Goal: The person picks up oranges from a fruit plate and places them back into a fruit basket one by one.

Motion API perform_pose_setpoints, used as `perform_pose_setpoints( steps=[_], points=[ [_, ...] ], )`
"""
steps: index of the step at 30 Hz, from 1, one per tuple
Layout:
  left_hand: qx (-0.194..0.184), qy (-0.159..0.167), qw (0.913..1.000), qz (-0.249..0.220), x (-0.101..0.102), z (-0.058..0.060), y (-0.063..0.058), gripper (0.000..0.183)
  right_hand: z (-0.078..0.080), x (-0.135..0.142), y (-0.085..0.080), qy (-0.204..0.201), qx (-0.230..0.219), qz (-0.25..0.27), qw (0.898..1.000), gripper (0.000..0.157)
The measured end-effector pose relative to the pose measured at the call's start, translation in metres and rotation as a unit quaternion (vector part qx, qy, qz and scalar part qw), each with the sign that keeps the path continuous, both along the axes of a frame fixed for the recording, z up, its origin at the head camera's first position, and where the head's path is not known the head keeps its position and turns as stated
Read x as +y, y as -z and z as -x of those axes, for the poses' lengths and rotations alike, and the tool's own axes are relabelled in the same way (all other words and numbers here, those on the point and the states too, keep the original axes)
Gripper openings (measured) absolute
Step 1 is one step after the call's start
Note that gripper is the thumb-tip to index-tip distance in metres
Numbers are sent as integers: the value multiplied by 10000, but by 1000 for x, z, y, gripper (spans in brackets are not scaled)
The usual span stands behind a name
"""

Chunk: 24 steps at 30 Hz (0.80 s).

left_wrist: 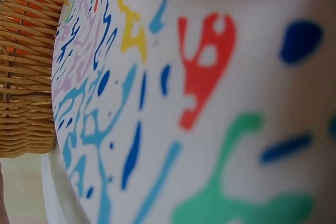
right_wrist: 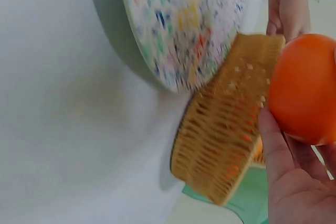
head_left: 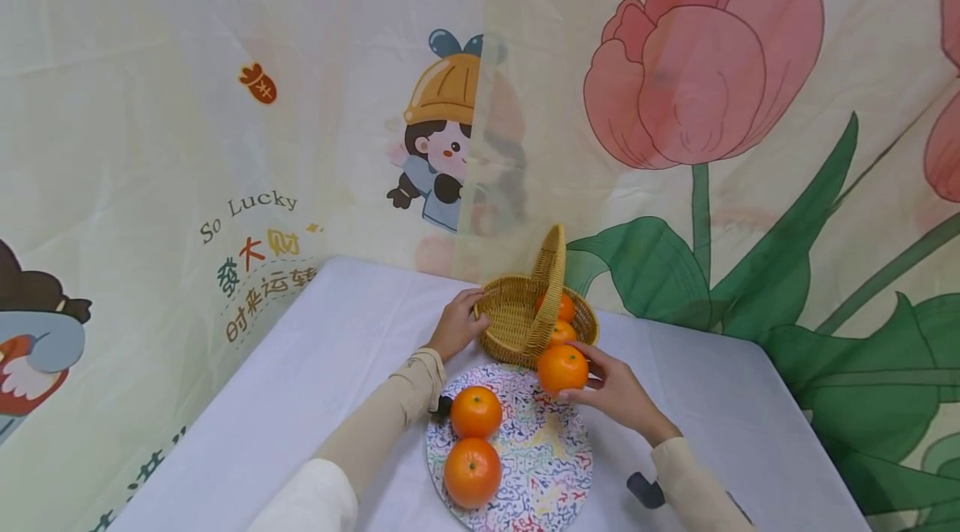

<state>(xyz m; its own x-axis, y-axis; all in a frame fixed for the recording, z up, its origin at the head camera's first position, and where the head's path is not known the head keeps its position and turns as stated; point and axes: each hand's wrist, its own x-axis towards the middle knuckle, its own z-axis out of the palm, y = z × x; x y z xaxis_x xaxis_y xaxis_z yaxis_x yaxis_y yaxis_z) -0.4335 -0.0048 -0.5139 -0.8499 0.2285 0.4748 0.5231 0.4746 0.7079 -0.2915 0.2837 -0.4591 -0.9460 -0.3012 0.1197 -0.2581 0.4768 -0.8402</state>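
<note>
My right hand (head_left: 618, 392) holds an orange (head_left: 562, 369) between thumb and fingers, close in front of the wicker basket (head_left: 506, 311). In the right wrist view the same orange (right_wrist: 304, 90) is raised above the basket's rim. At the basket's left side, my left hand (head_left: 456, 327) grips the rim. Two oranges lie inside the basket on its right, one at the back (head_left: 564, 306) and one nearer (head_left: 560, 333), partly hidden by the handle and the held fruit. On the round patterned board (head_left: 543, 449) sit an upper orange (head_left: 477, 413) and a lower orange (head_left: 472, 473).
A white-covered table (head_left: 330, 348) lies under everything. The basket's tall arched handle (head_left: 553, 282) stands up across its middle. Behind the table hangs a printed curtain (head_left: 360, 140) with a big tulip. A dark object (head_left: 645, 490) shows beside my right sleeve.
</note>
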Motion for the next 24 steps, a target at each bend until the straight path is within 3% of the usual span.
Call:
perform_pose_setpoints(
  steps=[8,15,24],
  points=[
    [31,25,10000,-22,2,-1,-4,48,15,18,-19,80,195,144,9997,77],
    [-261,-37,9997,11,2,-5,-7,48,36,25,-33,196,325,32,9993,78],
    [-113,-111,9998,111,2,-4,-4,48,76,5,-45,574,-130,-143,9982,86]
  ],
)
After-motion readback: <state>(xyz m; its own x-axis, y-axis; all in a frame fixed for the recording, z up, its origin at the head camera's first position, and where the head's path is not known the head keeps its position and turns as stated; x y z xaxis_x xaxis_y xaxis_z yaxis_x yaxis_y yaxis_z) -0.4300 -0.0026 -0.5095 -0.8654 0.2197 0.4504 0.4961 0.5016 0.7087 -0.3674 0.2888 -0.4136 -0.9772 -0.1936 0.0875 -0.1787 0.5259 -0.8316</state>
